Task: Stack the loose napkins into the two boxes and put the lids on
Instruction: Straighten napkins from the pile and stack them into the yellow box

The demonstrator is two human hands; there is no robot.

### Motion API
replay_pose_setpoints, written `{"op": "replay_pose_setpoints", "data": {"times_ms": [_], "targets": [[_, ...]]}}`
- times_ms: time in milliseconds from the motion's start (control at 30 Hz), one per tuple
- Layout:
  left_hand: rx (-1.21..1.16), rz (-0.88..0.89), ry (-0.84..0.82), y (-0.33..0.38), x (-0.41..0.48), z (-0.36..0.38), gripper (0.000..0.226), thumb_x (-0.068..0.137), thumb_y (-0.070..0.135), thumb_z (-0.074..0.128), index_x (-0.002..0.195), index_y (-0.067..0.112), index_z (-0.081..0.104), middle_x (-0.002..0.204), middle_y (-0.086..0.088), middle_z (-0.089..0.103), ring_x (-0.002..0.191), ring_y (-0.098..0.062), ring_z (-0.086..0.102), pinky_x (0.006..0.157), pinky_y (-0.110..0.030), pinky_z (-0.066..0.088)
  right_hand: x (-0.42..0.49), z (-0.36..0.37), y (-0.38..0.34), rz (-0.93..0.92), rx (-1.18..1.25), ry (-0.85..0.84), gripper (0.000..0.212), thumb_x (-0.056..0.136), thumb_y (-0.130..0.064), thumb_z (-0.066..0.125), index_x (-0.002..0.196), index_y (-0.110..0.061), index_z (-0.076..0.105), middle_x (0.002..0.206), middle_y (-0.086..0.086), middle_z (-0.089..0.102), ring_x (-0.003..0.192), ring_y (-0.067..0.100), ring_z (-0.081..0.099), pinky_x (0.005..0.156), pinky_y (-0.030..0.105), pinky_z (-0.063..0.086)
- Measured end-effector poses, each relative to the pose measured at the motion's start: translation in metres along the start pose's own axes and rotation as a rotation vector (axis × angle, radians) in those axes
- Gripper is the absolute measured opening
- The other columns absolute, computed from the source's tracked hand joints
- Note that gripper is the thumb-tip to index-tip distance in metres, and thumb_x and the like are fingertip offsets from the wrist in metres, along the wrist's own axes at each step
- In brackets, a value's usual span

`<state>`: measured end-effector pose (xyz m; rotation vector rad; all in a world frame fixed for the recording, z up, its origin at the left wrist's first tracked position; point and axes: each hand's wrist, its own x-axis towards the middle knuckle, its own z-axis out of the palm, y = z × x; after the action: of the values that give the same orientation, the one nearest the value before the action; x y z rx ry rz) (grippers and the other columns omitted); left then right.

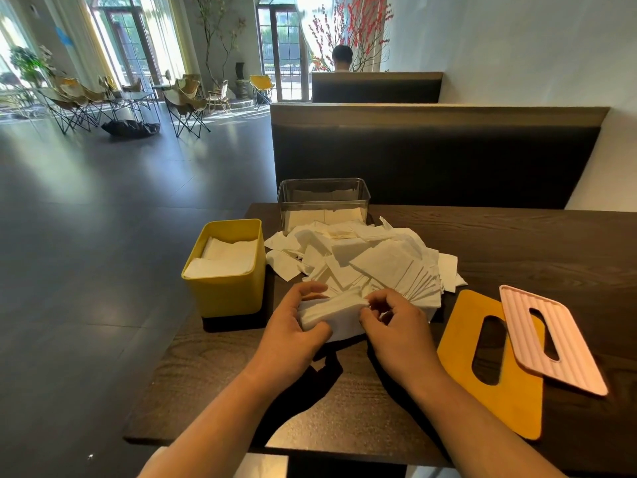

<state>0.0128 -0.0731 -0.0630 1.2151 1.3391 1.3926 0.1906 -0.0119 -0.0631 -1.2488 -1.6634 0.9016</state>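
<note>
Napkin bundle (331, 310) over the table (344, 412)
Left grip (293, 327) and right grip (396, 327) both clasp it, beside the loose pile (372, 257).

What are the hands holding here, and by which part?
A small napkin bundle: left hand grips its left end, right hand pinches its right end.

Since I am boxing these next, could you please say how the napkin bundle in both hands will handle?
The napkin bundle bends between the left hand and right hand, so probably floppy and light. The loose pile lies fanned out, so sheets likely slip apart.
</note>
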Motion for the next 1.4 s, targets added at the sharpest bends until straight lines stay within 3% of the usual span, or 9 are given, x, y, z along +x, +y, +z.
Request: {"op": "replay_pose_setpoints", "data": {"times_ms": [133, 467, 667, 800, 900, 1000, 1167, 1300, 1400], "targets": [[0.03, 0.011, 0.009, 0.0004, -0.0016, -0.0006, 0.053, 0.076, 0.011, 0.067, 0.118, 0.042, 0.065, 0.121, 0.001, 0.067, 0.108, -0.018, 0.071, 0.085, -0.036, 0.063, -0.0004, 0.0, -0.0008, 0.001, 0.05, -0.021, 0.014, 0.093, -0.016, 0.075, 0.091, -0.028, 0.07, 0.086, -0.007, 0.07, 0.076, 0.003, 0.061, 0.063, 0.014, 0.049], [0.038, 0.027, 0.022, 0.0052, -0.0022, 0.0012, 0.048, 0.076, 0.012, 0.068, 0.114, 0.042, 0.067, 0.117, 0.004, 0.068, 0.106, -0.013, 0.07, 0.084, -0.031, 0.062, 0.0008, 0.0013, -0.003, 0.037, 0.086, -0.071, 0.025, 0.09, -0.011, 0.075, 0.1, -0.027, 0.059, 0.085, -0.002, 0.062, 0.063, -0.003, 0.053, 0.059, 0.015, 0.047], [0.017, 0.008, 0.014, 0.0041, -0.001, 0.0009, 0.045, 0.083, 0.006, 0.069, 0.116, 0.038, 0.068, 0.114, 0.007, 0.07, 0.108, -0.019, 0.072, 0.091, -0.042, 0.063, 0.0036, 0.0032, 0.0011, 0.028, 0.023, -0.024, 0.035, 0.089, -0.017, 0.077, 0.108, -0.036, 0.054, 0.106, -0.006, 0.06, 0.086, 0.007, 0.06, 0.072, 0.015, 0.048], [0.019, 0.022, 0.021, 0.0038, -0.0018, 0.0006, 0.046, 0.086, 0.002, 0.071, 0.115, 0.038, 0.068, 0.118, 0.001, 0.069, 0.109, -0.018, 0.071, 0.088, -0.036, 0.063, 0.0012, 0.0038, 0.0021, -0.019, 0.018, -0.071, 0.04, 0.091, -0.018, 0.075, 0.118, -0.041, 0.054, 0.114, -0.014, 0.061, 0.096, 0.004, 0.062, 0.08, 0.017, 0.051], [0.034, 0.025, 0.021, 0.0045, -0.0021, 0.0002, 0.046, 0.086, 0.006, 0.076, 0.118, 0.039, 0.067, 0.123, 0.0, 0.067, 0.11, -0.015, 0.071, 0.087, -0.033, 0.062, -0.0011, 0.0025, 0.0015, -0.017, 0.036, -0.177, 0.053, 0.095, -0.018, 0.071, 0.136, -0.043, 0.049, 0.129, -0.024, 0.055, 0.117, -0.002, 0.057, 0.096, 0.016, 0.049], [0.049, 0.028, -0.001, 0.0055, -0.0037, 0.0, 0.05, 0.089, 0.002, 0.076, 0.118, 0.041, 0.066, 0.125, 0.002, 0.064, 0.109, -0.008, 0.069, 0.082, -0.024, 0.06, 0.0009, 0.002, 0.0015, 0.026, 0.153, -0.289, 0.07, 0.095, -0.012, 0.066, 0.148, -0.048, 0.038, 0.144, -0.016, 0.052, 0.13, 0.002, 0.054, 0.111, 0.029, 0.049], [0.106, 0.032, -0.022, 0.006, -0.0039, -0.0004, 0.053, 0.089, -0.004, 0.069, 0.119, 0.041, 0.064, 0.12, 0.003, 0.065, 0.105, -0.006, 0.067, 0.08, -0.023, 0.058, 0.0058, 0.0031, -0.0033, 0.048, 0.19, -0.327, 0.08, 0.089, -0.007, 0.065, 0.147, -0.051, 0.03, 0.147, -0.012, 0.046, 0.13, 0.01, 0.055, 0.109, 0.039, 0.053], [0.128, 0.041, -0.026, 0.0062, -0.0037, -0.0015, 0.054, 0.089, -0.002, 0.067, 0.119, 0.043, 0.064, 0.121, 0.003, 0.066, 0.105, -0.006, 0.067, 0.08, -0.027, 0.061, 0.0057, 0.0008, -0.0035, 0.011, 0.147, -0.336, 0.091, 0.088, -0.001, 0.066, 0.151, -0.051, 0.025, 0.151, -0.018, 0.039, 0.14, 0.002, 0.041, 0.116, 0.034, 0.044], [0.111, 0.04, -0.024, 0.006, -0.0031, -0.0026, 0.051, 0.082, 0.009, 0.068, 0.12, 0.044, 0.065, 0.119, 0.006, 0.068, 0.109, -0.01, 0.067, 0.086, -0.033, 0.062, 0.0052, -0.0005, -0.0025, -0.004, 0.143, -0.324, 0.092, 0.085, 0.002, 0.065, 0.148, -0.054, 0.029, 0.145, -0.018, 0.046, 0.129, 0.0, 0.051, 0.106, 0.029, 0.052]]}}
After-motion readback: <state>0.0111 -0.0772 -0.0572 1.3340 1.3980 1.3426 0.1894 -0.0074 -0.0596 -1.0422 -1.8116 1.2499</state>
